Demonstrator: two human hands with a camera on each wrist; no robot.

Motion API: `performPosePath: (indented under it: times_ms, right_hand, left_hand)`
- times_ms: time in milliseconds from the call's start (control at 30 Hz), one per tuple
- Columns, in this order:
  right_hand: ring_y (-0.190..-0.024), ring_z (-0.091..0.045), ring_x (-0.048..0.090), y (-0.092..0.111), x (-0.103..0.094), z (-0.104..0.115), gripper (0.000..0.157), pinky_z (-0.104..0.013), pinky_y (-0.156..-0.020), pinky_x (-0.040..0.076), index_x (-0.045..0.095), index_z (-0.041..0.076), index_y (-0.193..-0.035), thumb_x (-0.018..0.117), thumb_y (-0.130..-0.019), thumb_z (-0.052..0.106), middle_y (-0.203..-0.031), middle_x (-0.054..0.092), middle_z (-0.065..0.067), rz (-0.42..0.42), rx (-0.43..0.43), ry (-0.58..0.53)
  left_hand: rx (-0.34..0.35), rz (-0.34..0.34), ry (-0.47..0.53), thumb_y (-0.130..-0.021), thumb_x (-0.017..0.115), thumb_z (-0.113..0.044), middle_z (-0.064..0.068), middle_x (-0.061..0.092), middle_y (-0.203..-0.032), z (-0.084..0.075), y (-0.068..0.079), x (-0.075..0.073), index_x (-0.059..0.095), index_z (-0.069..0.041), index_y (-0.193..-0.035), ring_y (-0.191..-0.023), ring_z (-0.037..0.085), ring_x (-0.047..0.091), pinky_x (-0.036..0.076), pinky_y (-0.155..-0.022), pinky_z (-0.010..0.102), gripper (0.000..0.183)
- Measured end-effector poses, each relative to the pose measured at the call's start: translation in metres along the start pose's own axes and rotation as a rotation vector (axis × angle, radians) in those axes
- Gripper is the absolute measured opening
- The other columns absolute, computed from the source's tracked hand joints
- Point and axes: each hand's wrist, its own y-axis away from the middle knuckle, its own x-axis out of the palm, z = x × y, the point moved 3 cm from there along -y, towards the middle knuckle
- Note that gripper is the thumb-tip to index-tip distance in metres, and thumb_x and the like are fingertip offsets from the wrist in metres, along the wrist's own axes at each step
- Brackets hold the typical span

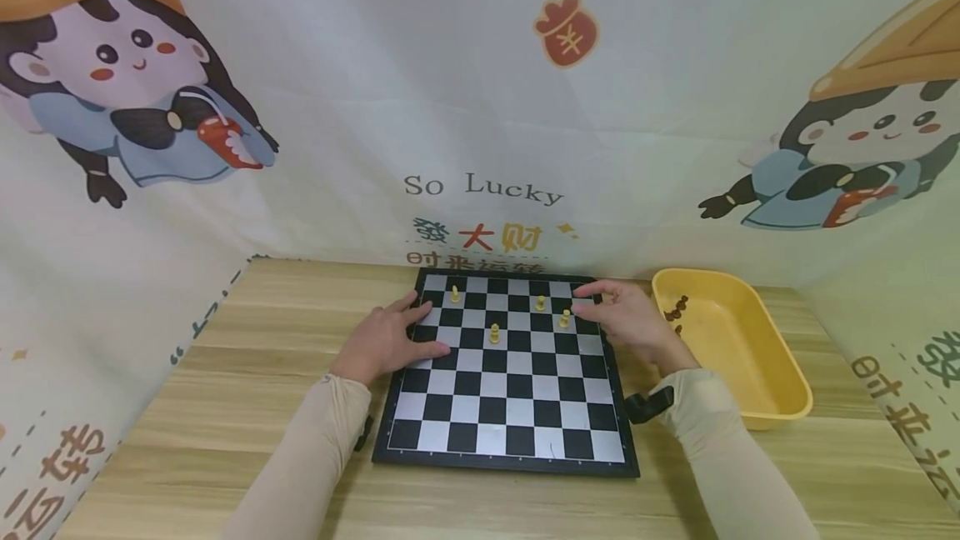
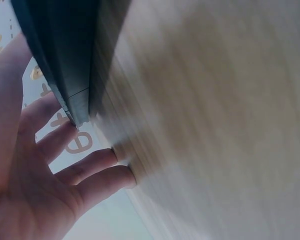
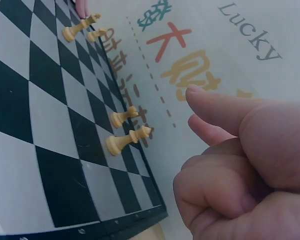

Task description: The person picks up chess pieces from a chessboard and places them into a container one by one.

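A black-and-white chessboard [image 1: 480, 436] lies flat on the table with several cream chess pieces on its far half. One piece [image 1: 455, 294] stands near the far left corner and another [image 1: 494, 333] nearer the middle. Two more, a piece [image 1: 540, 303] and a taller one [image 3: 129, 140], stand close together toward the right. My left hand [image 1: 382, 340] rests at the board's left edge, fingers spread, some fingertips down by the table in the left wrist view. Beside the far right edge, my right hand [image 1: 628, 319] has thumb and index finger apart, other fingers curled, with nothing between them.
A yellow plastic tray [image 1: 750, 357] stands to the right of the board, with several dark brown chess pieces [image 1: 677, 307] at its left side. The wooden table [image 1: 247, 390] meets a printed cloth backdrop [image 1: 480, 90] behind the board.
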Motion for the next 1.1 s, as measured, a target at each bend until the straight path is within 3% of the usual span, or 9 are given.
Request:
performPosePath:
  times_ms: [467,633,733,900,1100]
  right_hand:
    - [-0.039,-0.005,0.030,-0.009,0.018,-0.018,0.047,-0.019,-0.039,0.029,0.056,0.004,-0.141,0.068,-0.098,0.016,-0.049,0.033,0.013,-0.059,0.036,-0.148]
    - [-0.039,-0.006,0.030,-0.012,0.023,-0.024,0.046,-0.020,-0.039,0.028,0.056,0.006,-0.140,0.070,-0.097,0.016,-0.058,0.052,0.012,-0.065,0.072,-0.169]
    - [-0.040,-0.007,0.030,-0.013,0.026,-0.027,0.046,-0.020,-0.040,0.027,0.056,0.007,-0.139,0.070,-0.096,0.015,-0.061,0.055,0.010,-0.065,0.099,-0.177]
    - [-0.041,-0.007,0.029,-0.014,0.029,-0.029,0.046,-0.020,-0.040,0.026,0.056,0.007,-0.139,0.071,-0.096,0.016,-0.051,0.037,0.011,-0.071,0.112,-0.176]
    - [-0.042,-0.007,0.029,-0.016,0.032,-0.031,0.045,-0.021,-0.041,0.027,0.057,0.009,-0.137,0.071,-0.096,0.017,-0.052,0.037,0.010,-0.090,0.122,-0.143]
  left_hand:
    - [0.004,-0.009,0.006,-0.082,0.066,-0.075,0.012,0.028,-0.169,0.000,0.001,0.000,0.045,-0.020,-0.155,-0.147,0.053,0.036,0.036,-0.121,0.057,0.094]
    - [0.003,-0.011,0.006,-0.082,0.067,-0.075,0.012,0.028,-0.169,0.000,0.001,0.000,0.045,-0.020,-0.155,-0.147,0.052,0.036,0.037,-0.121,0.056,0.094]
    - [0.005,-0.014,0.008,-0.082,0.067,-0.075,0.011,0.028,-0.169,0.000,0.001,0.000,0.046,-0.020,-0.155,-0.147,0.052,0.037,0.037,-0.121,0.056,0.094]
    - [0.011,-0.013,0.005,-0.082,0.066,-0.076,0.011,0.028,-0.169,0.000,0.000,0.001,0.046,-0.020,-0.154,-0.147,0.052,0.037,0.037,-0.121,0.056,0.094]
    - [0.003,-0.011,0.009,-0.081,0.066,-0.076,0.011,0.028,-0.169,0.001,0.000,0.001,0.045,-0.020,-0.155,-0.147,0.053,0.036,0.037,-0.121,0.057,0.095]
